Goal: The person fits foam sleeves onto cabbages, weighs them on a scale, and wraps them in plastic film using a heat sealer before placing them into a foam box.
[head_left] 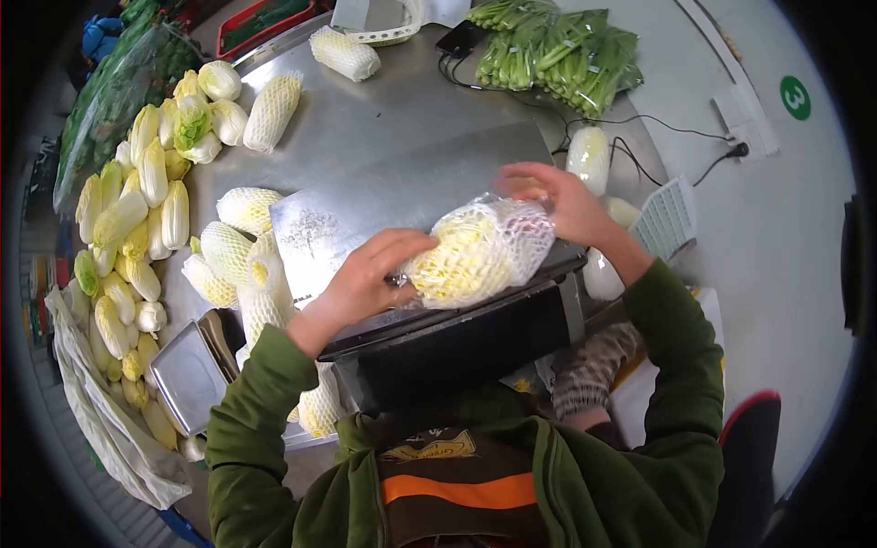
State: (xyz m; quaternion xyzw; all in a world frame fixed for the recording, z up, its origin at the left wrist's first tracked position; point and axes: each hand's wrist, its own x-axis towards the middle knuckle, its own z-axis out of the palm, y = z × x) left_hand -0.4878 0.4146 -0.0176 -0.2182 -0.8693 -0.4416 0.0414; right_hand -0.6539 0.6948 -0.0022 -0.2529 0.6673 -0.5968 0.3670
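A yellow cabbage in a white foam net and clear film (480, 251) lies on the steel plate of a wrapping machine (384, 196). My left hand (370, 274) grips its near-left end. My right hand (553, 196) holds the far-right end, fingers over the film. Both sleeves are dark green.
Netted cabbages (242, 265) lie left of the machine, and a pile of bare cabbages (137, 210) runs along the table's left edge. Bagged greens (557, 50) sit at the back right with cables. A small steel tray (187, 374) is at the near left.
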